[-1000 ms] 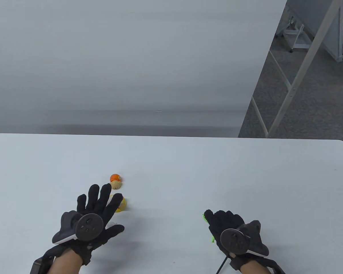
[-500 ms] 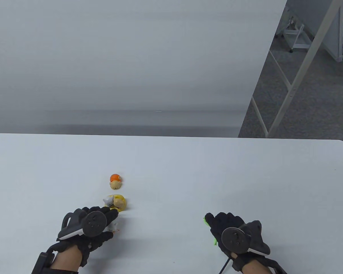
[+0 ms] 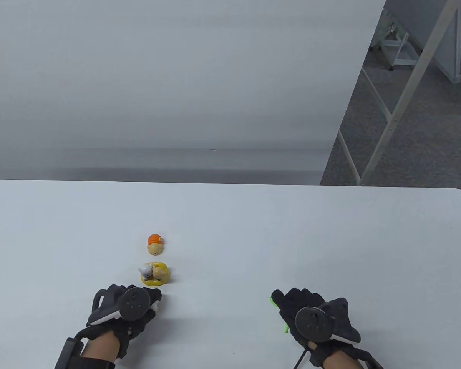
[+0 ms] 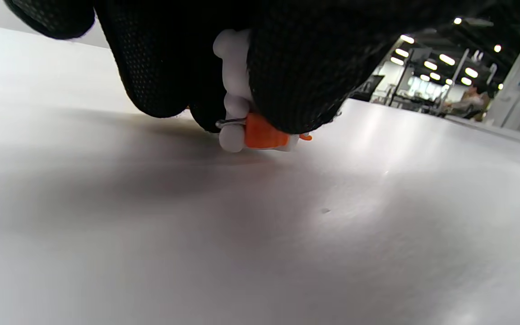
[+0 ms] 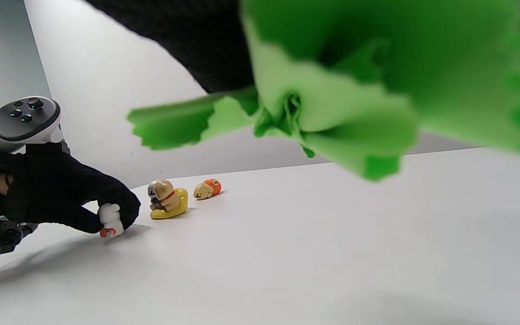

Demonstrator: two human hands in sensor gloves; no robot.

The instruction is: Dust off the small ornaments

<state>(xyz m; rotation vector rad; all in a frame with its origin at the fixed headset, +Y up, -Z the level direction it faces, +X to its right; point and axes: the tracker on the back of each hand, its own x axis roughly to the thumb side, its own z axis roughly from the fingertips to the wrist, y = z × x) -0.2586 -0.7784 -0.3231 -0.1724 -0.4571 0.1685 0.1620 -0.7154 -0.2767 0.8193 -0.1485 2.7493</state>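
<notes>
**Left hand pinches a tiny white figure; right hand clutches a green cloth**

On the pale grey tabletop, the left hand in its black sensor glove sits low near the front edge, fingers curled together around a small white ornament with an orange base. From the left wrist view, the little figure is pinched between the gloved fingertips, its base at the table surface; whether it actually touches I cannot tell. From the right wrist view, the same ornament peeks out from under the knuckles.

Just beyond that hand stands a yellow boat-shaped ornament carrying a tan puppy and a grey companion, apart from the fingers. Farther back, near it, lies a small tan puppy figure with a round orange shell. The three pieces form a short line running away from the person.

Well apart to the right, the right hand is closed around a crumpled bright green cloth, whose ragged edge pokes out on the hand's left side. A dark cable trails from that wrist.
</notes>
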